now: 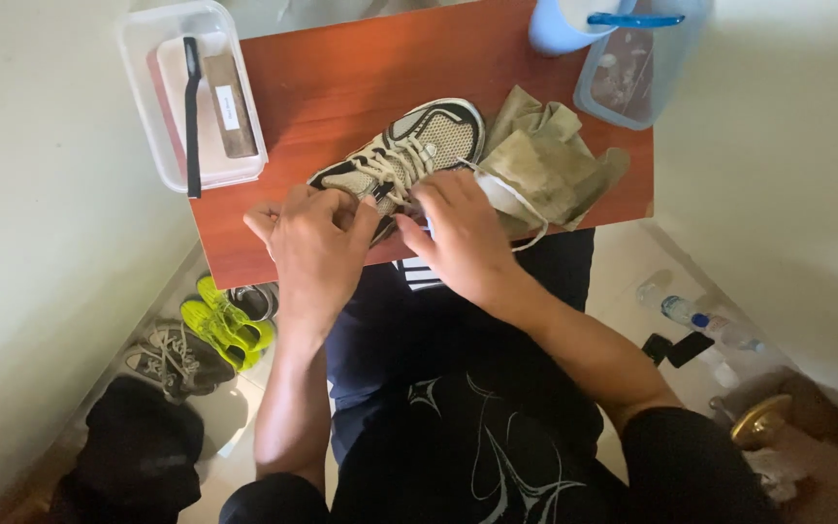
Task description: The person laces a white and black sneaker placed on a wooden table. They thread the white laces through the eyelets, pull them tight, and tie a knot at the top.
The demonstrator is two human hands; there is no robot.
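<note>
A cream and black mesh sneaker point(419, 146) lies on the reddish wooden table point(341, 68), toe pointing away to the right. My left hand point(314, 238) and my right hand point(458, 228) meet at its near end, fingers pinched on the white laces point(395, 160) by the tongue. A loose lace end loops off the table edge beside my right hand. A crumpled, stained beige cloth point(545, 160) lies touching the sneaker's right side.
A clear plastic box point(191, 92) with a black brush and a brown block sits at the table's left. A blue cup point(560, 24) and a clear tub point(637, 68) stand at the back right. Shoes point(210, 335) and bottles point(705, 325) lie on the floor.
</note>
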